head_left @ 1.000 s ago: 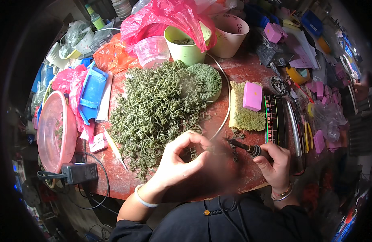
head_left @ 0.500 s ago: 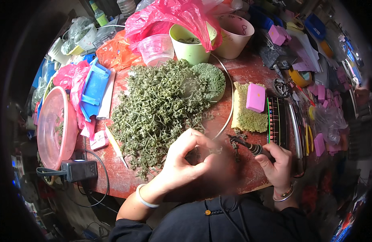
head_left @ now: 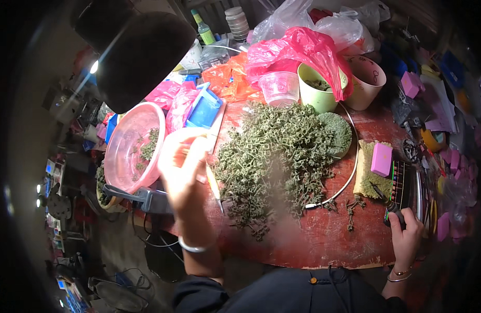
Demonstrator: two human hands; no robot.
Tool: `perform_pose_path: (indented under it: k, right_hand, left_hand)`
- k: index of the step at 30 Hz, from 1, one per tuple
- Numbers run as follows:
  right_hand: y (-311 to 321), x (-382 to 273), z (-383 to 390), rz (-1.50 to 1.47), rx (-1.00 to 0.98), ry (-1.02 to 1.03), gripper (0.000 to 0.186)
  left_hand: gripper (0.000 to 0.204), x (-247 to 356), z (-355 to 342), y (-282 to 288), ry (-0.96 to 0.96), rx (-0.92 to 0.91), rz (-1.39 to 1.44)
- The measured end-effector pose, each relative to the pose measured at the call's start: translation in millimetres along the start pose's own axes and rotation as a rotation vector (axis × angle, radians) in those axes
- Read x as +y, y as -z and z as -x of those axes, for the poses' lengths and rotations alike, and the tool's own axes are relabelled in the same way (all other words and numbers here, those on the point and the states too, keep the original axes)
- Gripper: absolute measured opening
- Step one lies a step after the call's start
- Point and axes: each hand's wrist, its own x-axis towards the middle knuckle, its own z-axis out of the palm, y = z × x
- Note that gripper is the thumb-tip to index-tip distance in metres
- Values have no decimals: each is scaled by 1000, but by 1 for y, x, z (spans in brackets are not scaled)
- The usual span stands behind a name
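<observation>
My left hand is raised beside the pink basin, brightly lit. Its fingertips come together; whether a small piece is pinched there I cannot make out. At the right, my right hand is closed around the dark handle of a pen-like tool, whose thin tip points up-left over the yellow-green sponge-like block. A pink rectangular block rests on that block. Between my hands spreads a big heap of small grey-green angular pieces. Several similar pieces lie in the basin.
A dark lamp-like shape looms at upper left. Behind the heap stand a green cup, a pale cup and a clear tub. A white cable curves beside a round green pad. A dark power brick sits near the basin.
My left hand has gone from the middle front to the left, up beside the basin. My right hand has drawn the tool back to the right. The view has turned left.
</observation>
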Motion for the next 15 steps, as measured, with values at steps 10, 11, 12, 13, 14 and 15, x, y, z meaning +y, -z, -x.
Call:
perform_pose_path:
  k: [10,11,12,13,14,15]
  right_hand:
    - [-3,-25,-6,-102,-32,129,35]
    - [-5,-25,-5,-124,-25,130,35]
    - [-8,-26,-4,-147,-21,134,35]
    - [-10,-26,-3,-126,-18,120,35]
    - [-11,-27,-3,-159,-32,116,35]
    - [-10,-27,-4,-179,-40,105,35]
  left_hand:
    - [19,-26,-80,167,-742,149,-1487]
    - [19,-20,-76,149,-824,165,-1653]
    - [19,-16,-68,130,-823,157,-1639]
    - [20,-9,-52,89,-737,188,-1416]
    - [21,-2,-33,53,-649,224,-1209]
    - [24,-8,-14,22,-514,89,-1052]
